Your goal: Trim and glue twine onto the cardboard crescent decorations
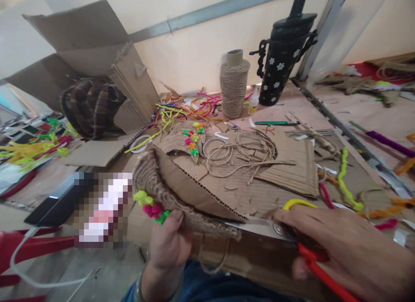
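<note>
My left hand (171, 239) grips a curved cardboard piece (197, 189) covered along one side with coiled jute twine (145, 174). Small yellow, pink and green pipe-cleaner flowers (152, 209) sit at the twine's outer edge. In my right hand (340, 241) are scissors (313, 254) with red and yellow handles. Their blades lie along the right end of the cardboard, touching it; whether they are cutting through is unclear. A loop of twine (214, 267) hangs below the piece. Behind it lies a similar twine-covered crescent with flowers (181, 139).
A twine spool (234, 88), a small glue bottle (253, 102) and a black flowered tumbler (280, 59) stand at the back. Left is an open cardboard box (129, 85) with plaid cloth. Loose twine (240, 150), cardboard scraps (292, 172), a green pen-like tool (275, 123) and pipe cleaners (346, 181) cover the table.
</note>
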